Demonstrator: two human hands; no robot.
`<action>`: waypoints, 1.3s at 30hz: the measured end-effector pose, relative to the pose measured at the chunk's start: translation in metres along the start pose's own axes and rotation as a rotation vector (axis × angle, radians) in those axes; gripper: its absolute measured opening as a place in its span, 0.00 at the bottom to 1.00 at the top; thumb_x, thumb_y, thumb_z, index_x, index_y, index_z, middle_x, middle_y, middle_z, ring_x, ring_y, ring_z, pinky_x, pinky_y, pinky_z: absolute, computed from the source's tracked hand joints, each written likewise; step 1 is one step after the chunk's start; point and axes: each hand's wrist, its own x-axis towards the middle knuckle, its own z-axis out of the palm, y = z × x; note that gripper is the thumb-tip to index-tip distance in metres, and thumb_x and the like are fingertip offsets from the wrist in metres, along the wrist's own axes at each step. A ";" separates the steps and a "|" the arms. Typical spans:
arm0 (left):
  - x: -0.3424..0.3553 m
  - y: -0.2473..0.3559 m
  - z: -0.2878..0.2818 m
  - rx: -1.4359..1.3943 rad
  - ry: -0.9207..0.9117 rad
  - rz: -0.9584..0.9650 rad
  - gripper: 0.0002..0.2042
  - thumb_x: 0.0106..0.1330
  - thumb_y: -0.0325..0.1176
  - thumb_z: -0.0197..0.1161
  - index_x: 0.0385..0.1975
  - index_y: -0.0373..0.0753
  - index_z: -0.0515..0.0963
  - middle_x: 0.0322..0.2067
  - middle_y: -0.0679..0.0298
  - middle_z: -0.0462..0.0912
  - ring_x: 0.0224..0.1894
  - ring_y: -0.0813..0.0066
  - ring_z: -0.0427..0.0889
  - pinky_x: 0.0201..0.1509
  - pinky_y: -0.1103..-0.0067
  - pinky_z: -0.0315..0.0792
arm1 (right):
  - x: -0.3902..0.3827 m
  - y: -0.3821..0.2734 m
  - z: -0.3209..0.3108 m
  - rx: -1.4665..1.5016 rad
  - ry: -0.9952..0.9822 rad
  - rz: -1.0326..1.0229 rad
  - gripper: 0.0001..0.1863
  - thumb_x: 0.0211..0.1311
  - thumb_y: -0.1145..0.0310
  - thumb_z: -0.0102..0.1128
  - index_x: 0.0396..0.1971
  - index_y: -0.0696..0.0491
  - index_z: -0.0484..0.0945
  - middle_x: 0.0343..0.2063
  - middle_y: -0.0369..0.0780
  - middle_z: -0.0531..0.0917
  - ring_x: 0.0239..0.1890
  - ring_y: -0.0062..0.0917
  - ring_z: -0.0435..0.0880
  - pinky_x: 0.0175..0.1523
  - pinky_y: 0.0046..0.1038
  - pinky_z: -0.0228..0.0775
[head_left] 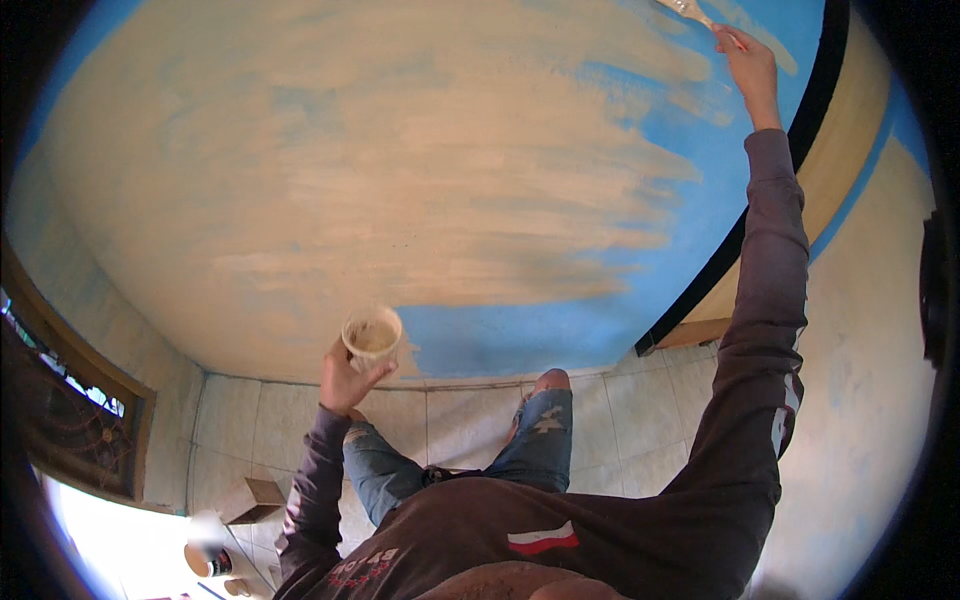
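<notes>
My right hand (748, 62) is raised high at the upper right and grips a paintbrush (690, 10), whose bristles press on the wall. The wall (400, 180) is blue, largely covered with streaky beige paint; a bare blue patch (520, 340) stays low in the middle. My left hand (345, 378) holds up a small round cup (372, 335) with beige paint in it, close to the wall's lower part. Both arms are in dark long sleeves. My knees in torn blue jeans (540, 430) point at the wall.
A black vertical band (770, 200) edges the painted wall on the right, with a beige and blue wall beyond it. Pale floor tiles (640, 420) lie below. A window with a brown frame (90, 400), a small cardboard box (250, 498) and a can (205, 560) are at lower left.
</notes>
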 end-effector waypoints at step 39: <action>-0.145 -0.171 0.033 0.199 0.114 -0.229 0.42 0.46 0.44 0.85 0.61 0.36 0.72 0.52 0.50 0.83 0.55 0.51 0.83 0.57 0.63 0.78 | 0.012 -0.277 0.040 -0.146 0.096 -0.910 0.14 0.71 0.73 0.57 0.52 0.54 0.85 0.29 0.44 0.76 0.31 0.34 0.77 0.37 0.35 0.72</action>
